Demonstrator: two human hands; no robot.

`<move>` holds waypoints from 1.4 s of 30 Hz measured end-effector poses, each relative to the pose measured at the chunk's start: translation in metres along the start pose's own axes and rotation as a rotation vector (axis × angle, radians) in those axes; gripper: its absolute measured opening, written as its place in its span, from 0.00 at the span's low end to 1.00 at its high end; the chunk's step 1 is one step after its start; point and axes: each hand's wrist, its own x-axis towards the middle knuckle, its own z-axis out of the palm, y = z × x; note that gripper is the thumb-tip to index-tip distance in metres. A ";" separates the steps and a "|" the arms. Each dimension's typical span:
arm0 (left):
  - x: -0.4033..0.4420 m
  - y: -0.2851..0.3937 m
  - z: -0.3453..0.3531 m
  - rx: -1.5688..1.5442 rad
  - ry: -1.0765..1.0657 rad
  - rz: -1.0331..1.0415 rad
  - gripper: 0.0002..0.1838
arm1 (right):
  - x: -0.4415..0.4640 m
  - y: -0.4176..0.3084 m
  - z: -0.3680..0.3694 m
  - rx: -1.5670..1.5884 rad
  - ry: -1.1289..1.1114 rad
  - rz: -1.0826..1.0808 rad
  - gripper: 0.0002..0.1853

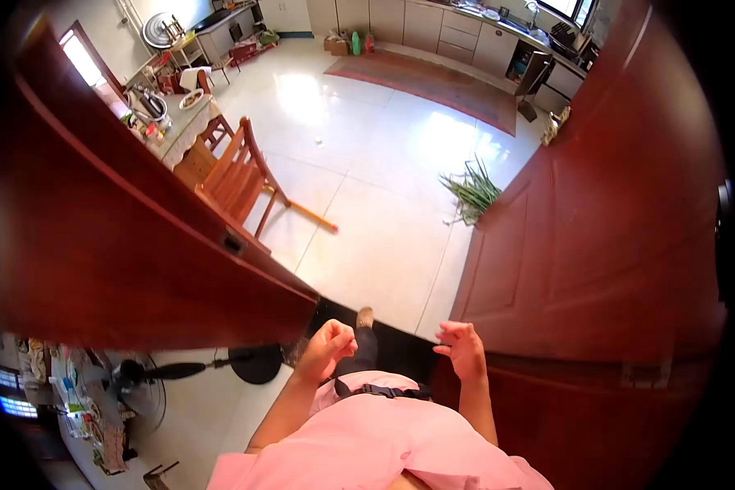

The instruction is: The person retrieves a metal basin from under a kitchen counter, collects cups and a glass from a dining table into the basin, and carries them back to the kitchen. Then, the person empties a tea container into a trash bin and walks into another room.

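Observation:
Both of my hands are raised in front of my waist in a doorway. My left hand is curled into a loose fist, and nothing shows in it. Fingers partly bent and apart, my right hand is empty. Close beyond my left hand stands the edge of the dark red door frame. An open dark red door leaf is beyond and to the right of my right hand. Neither hand appears to touch the wood. One foot is on the dark threshold.
A wooden chair stands ahead left by a cluttered table, with a stick on the floor. Green onions lie by the door leaf. A long mat runs before the kitchen cabinets. A fan stands behind left.

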 end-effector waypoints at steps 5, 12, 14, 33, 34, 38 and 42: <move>0.114 0.067 0.017 -0.035 0.174 0.058 0.16 | 0.075 -0.046 0.026 0.125 0.146 -0.116 0.25; 0.241 0.123 0.042 0.057 0.113 0.062 0.16 | 0.149 -0.079 0.020 0.128 0.295 -0.157 0.20; 0.269 0.150 0.077 0.201 -0.065 0.112 0.18 | 0.169 -0.081 -0.003 0.028 0.547 -0.043 0.19; 0.491 0.359 0.313 0.287 -1.013 0.837 0.12 | 0.614 -0.272 -0.076 -0.300 0.230 0.189 0.11; 0.505 0.356 0.314 0.204 -1.007 0.769 0.12 | 0.626 -0.275 -0.076 -0.317 0.275 0.200 0.11; 0.588 0.369 0.324 0.217 -0.891 0.839 0.08 | 0.684 -0.268 -0.134 -0.219 0.317 0.374 0.13; 0.706 0.387 0.301 0.367 -0.671 0.470 0.08 | 0.702 -0.271 -0.131 -0.321 0.459 0.105 0.13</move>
